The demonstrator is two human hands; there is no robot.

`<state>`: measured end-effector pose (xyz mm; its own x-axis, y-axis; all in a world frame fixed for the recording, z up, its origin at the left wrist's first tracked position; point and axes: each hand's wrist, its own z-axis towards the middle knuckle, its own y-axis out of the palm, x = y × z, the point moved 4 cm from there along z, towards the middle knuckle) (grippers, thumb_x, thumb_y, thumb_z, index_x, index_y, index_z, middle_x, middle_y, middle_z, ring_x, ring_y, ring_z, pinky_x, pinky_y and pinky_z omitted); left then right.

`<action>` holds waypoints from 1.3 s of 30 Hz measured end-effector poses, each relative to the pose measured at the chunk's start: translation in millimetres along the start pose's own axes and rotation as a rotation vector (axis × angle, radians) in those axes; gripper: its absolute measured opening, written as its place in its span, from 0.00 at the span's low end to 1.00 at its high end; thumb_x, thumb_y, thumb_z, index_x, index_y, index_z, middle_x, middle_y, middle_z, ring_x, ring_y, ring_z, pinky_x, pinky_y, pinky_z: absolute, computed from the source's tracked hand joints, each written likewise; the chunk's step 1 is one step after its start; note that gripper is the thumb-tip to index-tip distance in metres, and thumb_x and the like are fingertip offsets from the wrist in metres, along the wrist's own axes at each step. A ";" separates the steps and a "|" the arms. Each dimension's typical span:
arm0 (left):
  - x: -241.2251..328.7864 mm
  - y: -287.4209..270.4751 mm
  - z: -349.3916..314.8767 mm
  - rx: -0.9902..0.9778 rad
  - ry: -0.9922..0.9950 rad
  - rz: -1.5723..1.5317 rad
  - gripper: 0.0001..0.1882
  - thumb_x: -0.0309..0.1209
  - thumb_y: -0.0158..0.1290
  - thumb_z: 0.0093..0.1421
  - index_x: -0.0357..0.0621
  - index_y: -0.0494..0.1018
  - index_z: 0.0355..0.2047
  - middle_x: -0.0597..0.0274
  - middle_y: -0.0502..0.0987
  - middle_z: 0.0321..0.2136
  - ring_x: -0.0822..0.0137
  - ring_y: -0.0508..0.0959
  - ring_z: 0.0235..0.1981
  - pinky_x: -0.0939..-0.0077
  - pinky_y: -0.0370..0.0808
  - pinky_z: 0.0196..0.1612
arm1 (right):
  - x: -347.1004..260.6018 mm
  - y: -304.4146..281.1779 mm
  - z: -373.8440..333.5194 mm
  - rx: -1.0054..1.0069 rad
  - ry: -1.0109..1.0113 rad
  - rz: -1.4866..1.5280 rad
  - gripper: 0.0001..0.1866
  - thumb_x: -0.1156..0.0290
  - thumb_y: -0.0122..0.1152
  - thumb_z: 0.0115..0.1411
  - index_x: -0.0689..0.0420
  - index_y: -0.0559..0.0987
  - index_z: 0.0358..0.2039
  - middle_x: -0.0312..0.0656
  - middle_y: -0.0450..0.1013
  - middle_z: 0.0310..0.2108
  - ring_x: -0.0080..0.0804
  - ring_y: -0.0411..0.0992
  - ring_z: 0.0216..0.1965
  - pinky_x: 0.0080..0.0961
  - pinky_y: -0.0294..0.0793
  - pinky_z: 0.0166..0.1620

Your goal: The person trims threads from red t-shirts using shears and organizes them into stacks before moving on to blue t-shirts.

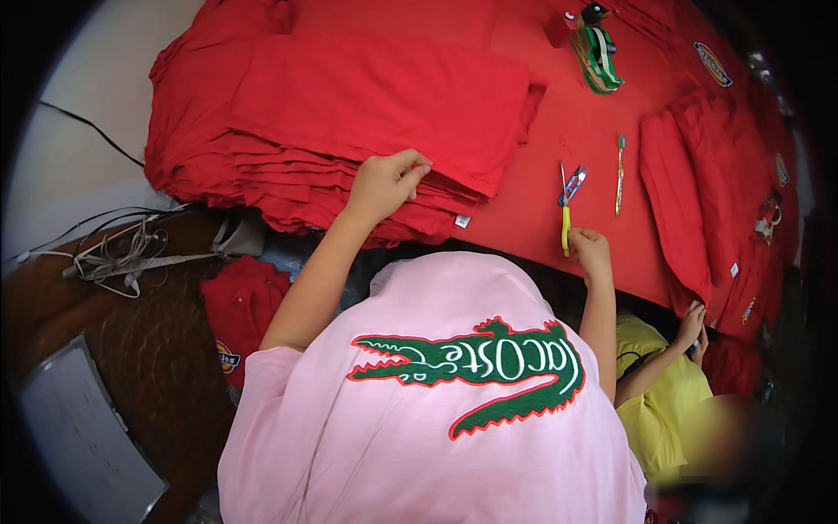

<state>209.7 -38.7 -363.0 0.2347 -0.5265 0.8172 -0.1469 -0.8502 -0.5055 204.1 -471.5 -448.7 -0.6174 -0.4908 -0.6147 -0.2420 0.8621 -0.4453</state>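
Note:
My left hand (388,185) is closed in a pinch at the front edge of a red folded garment (367,100), which lies on top of a thick stack of similar red cloth. On the right, the curled fingers of my right hand (591,251) meet the handle of a slim yellow-handled tool (566,229) at the table's near edge. Its thin metal end points away from me. Small blue snips (573,186) lie against that metal end. A thin stick with a green tip (620,175) rests farther right on the red table surface (524,214).
A green and black strapped object (598,57) stands at the back. More red garments (698,183) with patches hang over the right side, where a person in yellow (659,393) has a hand (691,327) on the cloth. Tangled cables (122,253) lie left, near a red bundle (244,301).

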 end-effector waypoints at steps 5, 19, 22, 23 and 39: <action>-25.7 -22.4 34.7 0.417 0.123 -0.672 0.07 0.28 0.52 0.74 0.38 0.76 0.47 0.60 0.83 0.29 0.72 0.83 0.28 0.77 0.80 0.35 | -26.8 16.3 -29.2 -0.339 0.051 0.437 0.12 0.66 0.61 0.68 0.59 0.85 0.45 0.33 0.80 0.28 0.15 0.67 0.21 0.13 0.63 0.26; -18.3 35.6 36.0 0.414 0.095 -0.980 0.31 0.12 0.59 0.61 0.36 0.69 0.65 0.60 0.79 0.44 0.74 0.80 0.48 0.79 0.78 0.52 | -144.9 82.5 -54.2 -0.157 -0.660 -0.238 0.19 0.63 0.82 0.53 0.61 0.79 0.31 0.37 0.76 0.22 0.26 0.68 0.23 0.28 0.67 0.29; 0.4 28.3 27.0 0.327 0.174 -0.911 0.33 0.11 0.58 0.61 0.35 0.67 0.67 0.54 0.78 0.51 0.71 0.79 0.51 0.76 0.79 0.56 | -174.8 85.0 -64.1 -0.061 -0.755 -0.354 0.22 0.59 0.82 0.51 0.61 0.79 0.32 0.42 0.74 0.19 0.37 0.74 0.21 0.36 0.70 0.28; 5.1 26.0 24.0 0.372 0.201 -0.870 0.33 0.11 0.58 0.61 0.35 0.67 0.67 0.54 0.78 0.51 0.71 0.79 0.50 0.76 0.79 0.56 | -179.6 86.3 -64.6 -0.056 -0.750 -0.349 0.22 0.58 0.82 0.50 0.60 0.79 0.33 0.43 0.75 0.19 0.39 0.74 0.21 0.36 0.71 0.28; 15.2 26.9 18.5 0.409 0.258 -0.852 0.42 0.07 0.61 0.56 0.35 0.62 0.71 0.60 0.67 0.64 0.74 0.81 0.42 0.79 0.83 0.48 | -190.9 104.6 -53.4 0.016 -0.916 -0.499 0.19 0.60 0.78 0.49 0.55 0.78 0.33 0.39 0.75 0.20 0.41 0.75 0.27 0.39 0.69 0.38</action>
<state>227.1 -69.6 -369.3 -0.1166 0.2395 0.9639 0.3303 -0.9059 0.2651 256.7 -280.9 -343.1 0.3561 -0.7041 -0.6144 -0.2998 0.5366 -0.7888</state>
